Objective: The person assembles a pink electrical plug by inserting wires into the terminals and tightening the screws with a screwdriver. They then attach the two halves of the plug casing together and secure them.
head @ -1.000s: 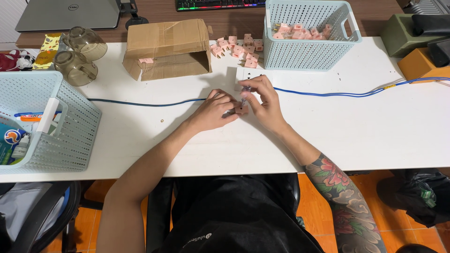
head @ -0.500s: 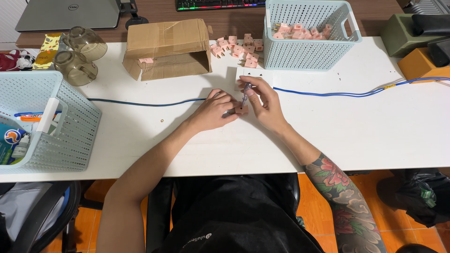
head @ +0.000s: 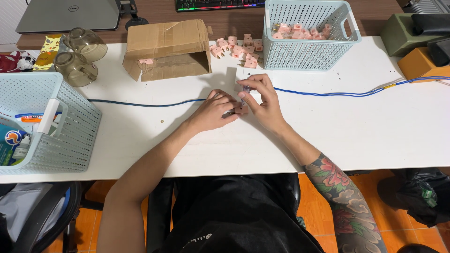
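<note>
Two hands worked a small pink part at the middle of the white table

At far left a pale blue basket (head: pixel 70 126) stood on the white table (head: pixel 356 136), with two smoky glass jars (head: pixel 77 56) and an open cardboard box (head: pixel 166 49) behind it. A blue cable (head: pixel 140 103) ran across the table towards the hands. The left hand (head: pixel 213 111) lay curled on the table, its fingertips pinched around a small dark tool or pin, too small to make out. Touching it, the right hand (head: pixel 262 100) was closed on a small pink part (head: pixel 243 107), thumb and fingers gripping it just above the table. Loose pink parts (head: pixel 236 48) lay behind, beside a second pale blue basket (head: pixel 307 33) holding more. By my judgement the step was fitting or fastening one piece; the next move would call for steady, fine fingertip alignment.
</note>
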